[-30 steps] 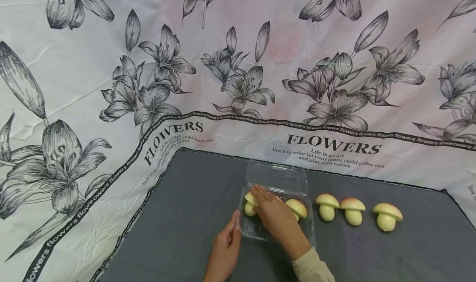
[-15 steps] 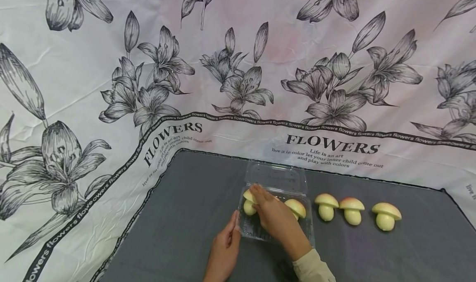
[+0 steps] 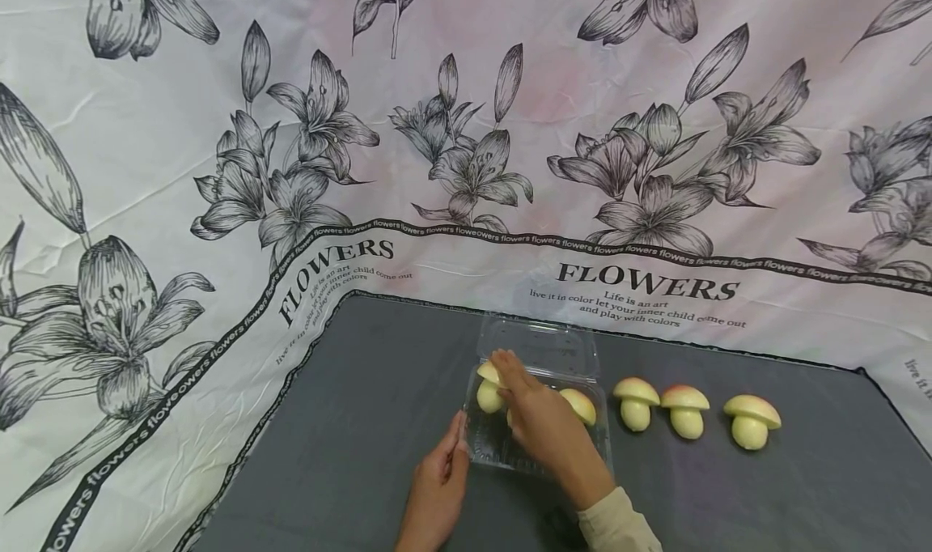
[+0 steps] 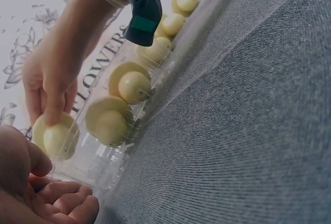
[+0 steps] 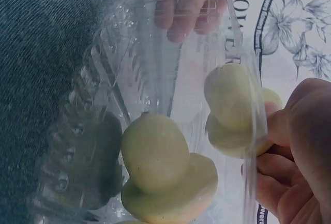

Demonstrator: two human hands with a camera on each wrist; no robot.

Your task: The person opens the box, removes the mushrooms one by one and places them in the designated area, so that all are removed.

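My right hand [image 3: 546, 422] reaches over a clear plastic container [image 3: 484, 451] with its lid raised at the back. Its fingers pinch a pale yellow mushroom-shaped piece [image 3: 489, 395], also seen in the left wrist view as the nearest piece [image 4: 57, 140]. Two more mushroom-shaped pieces lie in the container: a middle one [image 5: 155, 154], mostly hidden by the right hand in the head view, and a right one [image 3: 580, 406] with a reddish blush on its cap. My left hand [image 3: 437, 483] holds the container's left edge, its fingers [image 5: 181, 14] showing through the clear wall.
Three mushroom-shaped pieces stand in a row right of the container: one close to it [image 3: 636, 405], a middle one [image 3: 685, 411] and a farther one [image 3: 751, 421]. A grey cloth [image 3: 364, 422] covers the table. Behind it hangs a flower-printed sheet [image 3: 437, 277].
My right hand has risen slightly with the left mushroom-shaped piece, and part of the middle piece now shows beneath the fingers. The left hand stays at the container's edge.
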